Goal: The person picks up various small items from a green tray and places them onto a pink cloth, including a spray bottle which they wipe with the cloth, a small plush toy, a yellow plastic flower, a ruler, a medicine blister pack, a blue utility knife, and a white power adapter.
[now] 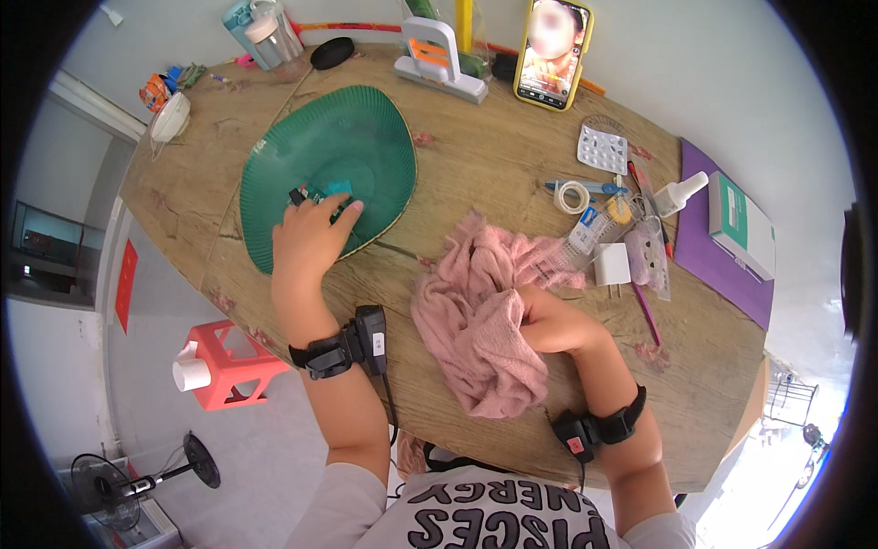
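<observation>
A green ribbed bowl with a thin gold-coloured rim stands at the left of the wood-patterned table. My left hand reaches over its near rim, fingers bent above several small dark and blue items in the bottom. These are partly covered by the fingers, and whether any is gripped cannot be told. A crumpled pink cloth lies right of the bowl. My right hand grips it from the right side, its fingertips hidden in the folds. Each wrist wears a black strap with a cabled box.
Right of the cloth lie a white charger plug, a tape roll, a blister pack and a white bottle. A phone and a white-grey slicer-like stand are at the back. A red stool stands left, below the table.
</observation>
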A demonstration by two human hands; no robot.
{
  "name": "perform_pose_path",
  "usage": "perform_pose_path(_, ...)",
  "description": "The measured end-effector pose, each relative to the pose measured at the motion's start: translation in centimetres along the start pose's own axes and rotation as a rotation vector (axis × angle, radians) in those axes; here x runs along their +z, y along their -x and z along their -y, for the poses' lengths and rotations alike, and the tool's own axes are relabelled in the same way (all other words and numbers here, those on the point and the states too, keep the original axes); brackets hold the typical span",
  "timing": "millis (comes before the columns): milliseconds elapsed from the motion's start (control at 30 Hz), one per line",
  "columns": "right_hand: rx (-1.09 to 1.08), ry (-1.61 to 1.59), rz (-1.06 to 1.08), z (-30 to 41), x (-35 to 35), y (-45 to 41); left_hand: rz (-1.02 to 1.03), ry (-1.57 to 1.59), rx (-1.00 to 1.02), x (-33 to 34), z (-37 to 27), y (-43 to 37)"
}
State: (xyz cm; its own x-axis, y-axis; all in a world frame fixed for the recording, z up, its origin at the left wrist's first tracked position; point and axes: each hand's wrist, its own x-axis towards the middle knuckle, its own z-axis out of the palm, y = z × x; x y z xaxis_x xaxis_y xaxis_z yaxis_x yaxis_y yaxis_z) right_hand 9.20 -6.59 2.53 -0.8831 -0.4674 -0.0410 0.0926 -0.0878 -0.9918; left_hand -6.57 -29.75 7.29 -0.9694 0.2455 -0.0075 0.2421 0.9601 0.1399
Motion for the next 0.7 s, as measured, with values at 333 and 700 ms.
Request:
perform_pose_path(333, -0.068, -0.295, -0.137, 0.5, -0.1, 0.5, -0.358, 0.053, -0.082, -0.2, 0.6, -0.4)
perform_pose_path(700, -0.312, -0.480, -0.781, 0.0, -0.1, -0.4, 0.375, 1.169, 0.581, 1.1, -12.5, 5.2)
